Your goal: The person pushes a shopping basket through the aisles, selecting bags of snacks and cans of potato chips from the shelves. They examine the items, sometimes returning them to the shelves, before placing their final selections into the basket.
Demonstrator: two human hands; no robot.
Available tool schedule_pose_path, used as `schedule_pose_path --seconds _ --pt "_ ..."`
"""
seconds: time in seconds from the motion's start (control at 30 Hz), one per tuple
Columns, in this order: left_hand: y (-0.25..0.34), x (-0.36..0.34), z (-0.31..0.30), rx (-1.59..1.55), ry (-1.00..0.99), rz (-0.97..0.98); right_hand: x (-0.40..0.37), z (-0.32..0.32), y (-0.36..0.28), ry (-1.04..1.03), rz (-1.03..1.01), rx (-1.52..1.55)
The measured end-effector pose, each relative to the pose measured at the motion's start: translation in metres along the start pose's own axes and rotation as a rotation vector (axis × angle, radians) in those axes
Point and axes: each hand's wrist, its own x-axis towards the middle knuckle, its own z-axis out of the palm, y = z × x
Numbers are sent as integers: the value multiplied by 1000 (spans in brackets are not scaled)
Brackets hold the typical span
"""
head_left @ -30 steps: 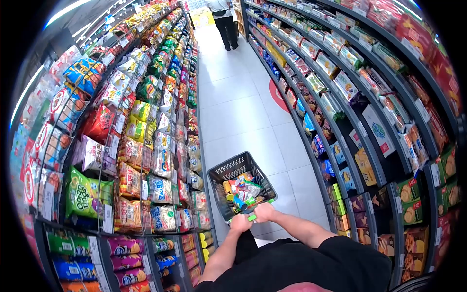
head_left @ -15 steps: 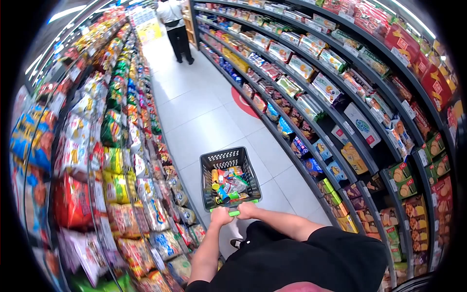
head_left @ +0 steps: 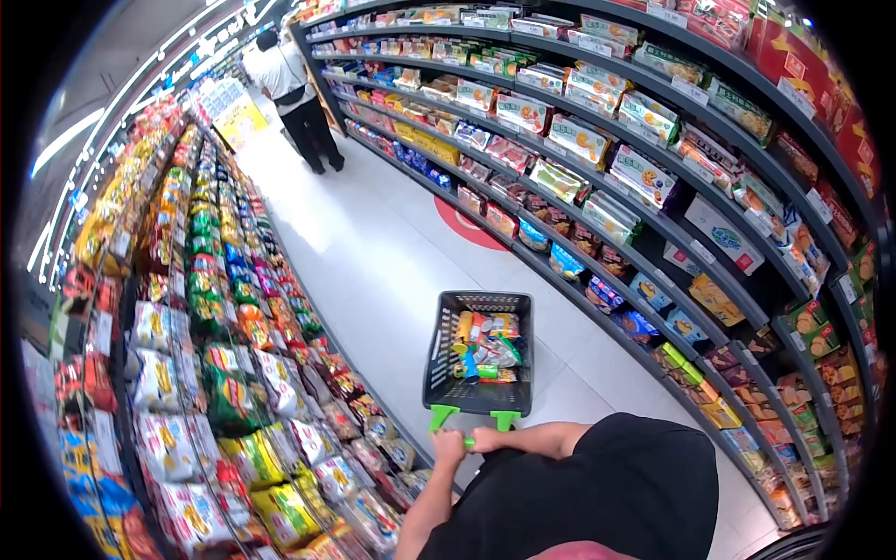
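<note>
I've got the basket (head_left: 478,408) right in front of the body, low over the pale floor (head_left: 336,271), in the aisle between the left-hand shelving (head_left: 103,331) and the right-hand shelving (head_left: 691,91), and here's my worry: these walls of goods pinch the route. If I let the basket swing sideways, I judge a corner could catch the bottom edge on the right or brush the bagged snacks (head_left: 280,513) on the left and pull some loose. Up ahead there's a person (head_left: 303,103) standing near the end of the right-hand shelving; come up too fast with my eyes on the load and I could crowd them. Inside, the groceries (head_left: 495,353) lie in a loose jumble, a yellow container (head_left: 462,331) and a blue container (head_left: 469,362) among the packets, so a sharp jolt or tilt might send them sliding against a wall; they look well below the rim, so a spill seems less likely. On to the fingers: my left hand (head_left: 449,446) is curled closed on the green handle (head_left: 505,420), and my right hand (head_left: 485,440) is closed on it too, just beside the left, with a short bit of green showing between them. I see no spread fingers, though the fingertips are hidden, and how hard they squeeze I can't tell; a slack grip could let the handle twist.
</note>
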Motion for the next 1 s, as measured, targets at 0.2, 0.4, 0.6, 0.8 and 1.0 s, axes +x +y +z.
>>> schedule_pose_path --seconds 0.2,0.4,0.6,0.8,1.0 --pt "-15 65 -25 -140 335 211 62 -62 -10 27 121 172" --pt "-24 162 -84 -116 59 400 73 -142 -13 167 132 170" --pt "5 263 -128 29 -373 733 52 -213 -10 316 258 -11" --pt "26 292 -134 -51 -476 863 43 -236 -23 408 576 -49" --pt "15 309 -149 135 -742 1234 33 -205 -99 670 790 281"
